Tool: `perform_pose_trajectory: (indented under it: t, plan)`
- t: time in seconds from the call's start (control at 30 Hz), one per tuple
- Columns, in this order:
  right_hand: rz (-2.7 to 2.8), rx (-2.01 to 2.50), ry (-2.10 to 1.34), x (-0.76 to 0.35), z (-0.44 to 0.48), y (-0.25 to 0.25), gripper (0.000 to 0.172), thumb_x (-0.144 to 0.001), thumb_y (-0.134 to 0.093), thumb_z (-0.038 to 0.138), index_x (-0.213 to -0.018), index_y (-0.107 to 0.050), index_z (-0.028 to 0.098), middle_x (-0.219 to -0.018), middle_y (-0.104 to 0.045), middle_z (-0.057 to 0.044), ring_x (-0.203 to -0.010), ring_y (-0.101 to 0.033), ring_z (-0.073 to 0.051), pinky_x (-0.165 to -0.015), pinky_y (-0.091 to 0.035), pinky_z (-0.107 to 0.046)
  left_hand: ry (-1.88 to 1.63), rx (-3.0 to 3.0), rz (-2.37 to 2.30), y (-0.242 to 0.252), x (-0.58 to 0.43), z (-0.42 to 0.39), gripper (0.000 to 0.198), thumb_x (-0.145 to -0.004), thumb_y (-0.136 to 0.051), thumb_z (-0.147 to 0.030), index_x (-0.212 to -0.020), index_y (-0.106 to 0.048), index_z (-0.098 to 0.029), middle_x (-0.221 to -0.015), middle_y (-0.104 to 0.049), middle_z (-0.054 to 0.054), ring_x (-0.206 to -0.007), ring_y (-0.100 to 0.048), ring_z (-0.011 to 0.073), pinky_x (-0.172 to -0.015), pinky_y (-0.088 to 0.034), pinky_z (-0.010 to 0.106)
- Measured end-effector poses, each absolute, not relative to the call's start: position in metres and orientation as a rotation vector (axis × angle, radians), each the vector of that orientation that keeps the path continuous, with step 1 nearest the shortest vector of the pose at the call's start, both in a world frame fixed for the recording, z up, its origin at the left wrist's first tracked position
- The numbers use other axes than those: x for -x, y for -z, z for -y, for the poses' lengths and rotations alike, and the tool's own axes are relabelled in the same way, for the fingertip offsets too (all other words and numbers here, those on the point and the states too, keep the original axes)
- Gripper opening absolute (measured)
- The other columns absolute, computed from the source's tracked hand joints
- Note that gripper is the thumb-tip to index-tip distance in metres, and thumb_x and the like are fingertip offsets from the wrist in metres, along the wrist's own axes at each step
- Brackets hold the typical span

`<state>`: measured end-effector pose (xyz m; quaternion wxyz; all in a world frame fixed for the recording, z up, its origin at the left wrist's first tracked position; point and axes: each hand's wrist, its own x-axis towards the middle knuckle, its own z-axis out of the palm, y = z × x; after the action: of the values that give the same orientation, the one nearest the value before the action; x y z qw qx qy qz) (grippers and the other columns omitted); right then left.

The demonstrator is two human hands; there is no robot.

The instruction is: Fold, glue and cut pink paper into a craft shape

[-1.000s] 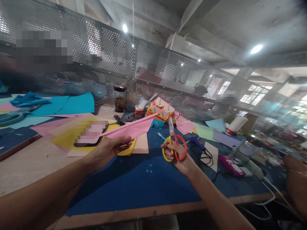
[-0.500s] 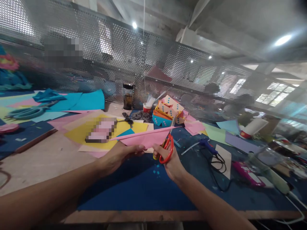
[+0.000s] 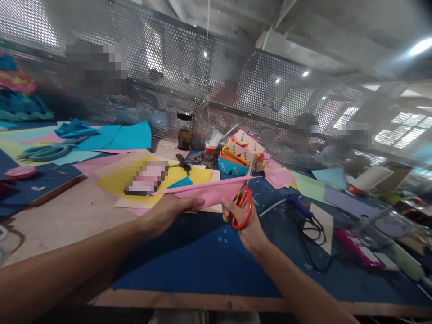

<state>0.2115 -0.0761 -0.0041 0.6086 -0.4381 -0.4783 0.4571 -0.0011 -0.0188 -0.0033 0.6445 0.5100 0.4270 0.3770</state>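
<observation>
A folded sheet of pink paper (image 3: 209,191) is held up over the table, pinched at its lower edge by my left hand (image 3: 178,208). My right hand (image 3: 248,227) grips the red-handled scissors (image 3: 249,209), fingers in the loops. Their blades point up and away at the right end of the pink paper; whether they are parted I cannot make out. Beyond the paper lie a phone (image 3: 146,178), yellow paper (image 3: 111,184) and a bunch of keys (image 3: 184,165). Small blue paper scraps (image 3: 222,240) are scattered below my right hand.
Dotted paper pieces (image 3: 241,148) are piled behind the scissors. To the right lie a blue glue gun (image 3: 299,206) with its cord and a magenta box (image 3: 359,248). Teal scissors (image 3: 50,150) rest on sheets at left. A dark-lidded jar (image 3: 184,130) stands before the perforated metal screen (image 3: 162,81).
The whole view has shifted slightly, so things sit a little farther right. Both hands keep hold of the pink paper and scissors, in nearly the same pose.
</observation>
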Motion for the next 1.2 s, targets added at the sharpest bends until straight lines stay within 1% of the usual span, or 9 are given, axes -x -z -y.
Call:
perform_pose_trajectory:
  t: [0.13, 0.23, 0.33, 0.43, 0.6, 0.73, 0.9, 1.0, 1.2]
  plan:
    - [1.056, 1.005, -1.028, -0.221, 0.075, 0.002, 0.026, -0.086, -0.075, 0.041, -0.092, -0.056, 0.024, -0.082, -0.067, 0.002, -0.057, -0.051, -0.01, -0.054, -0.04, -0.024, -0.983, -1.126, -0.918, -0.004, 0.005, 0.009, 0.031, -0.065, -0.094, -0.043, -0.072, -0.08, -0.017, -0.083, -0.075, 0.006, -0.087, -0.067, 0.0233, -0.085, -0.055, 0.034]
    - [1.087, 1.034, -1.055, -0.232, 0.077, -0.005, 0.023, -0.08, -0.071, 0.034, -0.094, -0.056, 0.024, -0.09, -0.069, 0.001, -0.059, -0.053, -0.01, -0.053, -0.042, -0.024, -1.069, -1.081, -0.889, -0.009, 0.009, 0.001, 0.028, -0.065, -0.095, -0.04, -0.072, -0.081, -0.017, -0.082, -0.075, 0.006, -0.088, -0.067, 0.0209, -0.089, -0.055, 0.032]
    - [1.19, 1.089, -1.15, -0.24, 0.084, -0.014, 0.024, -0.072, -0.071, 0.028, -0.094, -0.061, 0.022, -0.087, -0.07, -0.001, -0.06, -0.058, -0.013, -0.052, -0.044, -0.026, -1.11, -1.032, -0.869, -0.011, 0.012, -0.005, 0.026, -0.067, -0.094, -0.037, -0.074, -0.081, -0.016, -0.081, -0.077, 0.006, -0.084, -0.069, 0.0201, -0.088, -0.057, 0.032]
    - [1.362, 1.217, -1.256, -0.244, 0.092, -0.017, 0.027, -0.069, -0.07, 0.029, -0.094, -0.062, 0.021, -0.085, -0.068, -0.001, -0.059, -0.058, -0.013, -0.052, -0.044, -0.026, -1.159, -0.991, -0.839, -0.011, 0.013, -0.01, 0.026, -0.067, -0.094, -0.036, -0.076, -0.081, -0.016, -0.084, -0.078, 0.007, -0.084, -0.069, 0.0198, -0.087, -0.057, 0.032]
    - [1.597, 1.344, -1.369, -0.245, 0.102, -0.018, 0.026, -0.079, -0.063, 0.03, -0.103, -0.056, 0.022, -0.086, -0.061, 0.003, -0.065, -0.053, -0.012, -0.06, -0.041, -0.026, -1.237, -0.947, -0.799, -0.016, 0.015, -0.013, 0.025, -0.065, -0.096, -0.033, -0.076, -0.08, -0.017, -0.085, -0.077, 0.005, -0.082, -0.067, 0.0177, -0.083, -0.057, 0.03]
    - [1.703, 1.401, -1.376, -0.239, 0.106, -0.027, 0.021, -0.085, -0.062, 0.027, -0.105, -0.056, 0.022, -0.082, -0.058, 0.004, -0.067, -0.048, -0.011, -0.061, -0.038, -0.025, -1.278, -0.918, -0.787, -0.022, 0.018, -0.014, 0.024, -0.064, -0.096, -0.031, -0.075, -0.079, -0.017, -0.082, -0.075, 0.004, -0.079, -0.065, 0.0163, -0.079, -0.057, 0.029]
    - [1.689, 1.478, -1.407, -0.23, 0.104, -0.035, 0.023, -0.085, -0.064, 0.033, -0.104, -0.056, 0.022, -0.077, -0.052, 0.006, -0.063, -0.047, -0.011, -0.057, -0.038, -0.024, -1.321, -0.901, -0.759, -0.029, 0.022, -0.016, 0.023, -0.066, -0.095, -0.03, -0.074, -0.077, -0.018, -0.082, -0.073, 0.002, -0.078, -0.063, 0.0141, -0.079, -0.055, 0.025]
    - [1.701, 1.476, -1.409, -0.228, 0.1, -0.033, 0.02, -0.085, -0.062, 0.032, -0.101, -0.055, 0.023, -0.073, -0.051, 0.007, -0.06, -0.047, -0.011, -0.055, -0.038, -0.023, -1.304, -0.899, -0.761, -0.028, 0.02, -0.013, 0.023, -0.066, -0.095, -0.03, -0.075, -0.078, -0.017, -0.081, -0.073, 0.002, -0.077, -0.063, 0.0138, -0.079, -0.055, 0.026]
    - [1.686, 1.418, -1.381, -0.225, 0.099, -0.029, 0.017, -0.084, -0.061, 0.032, -0.096, -0.054, 0.023, -0.071, -0.05, 0.007, -0.06, -0.047, -0.011, -0.057, -0.04, -0.024, -1.225, -0.918, -0.787, -0.017, 0.011, -0.006, 0.022, -0.066, -0.095, -0.031, -0.077, -0.08, -0.019, -0.084, -0.078, 0.004, -0.085, -0.069, 0.019, -0.084, -0.056, 0.03]
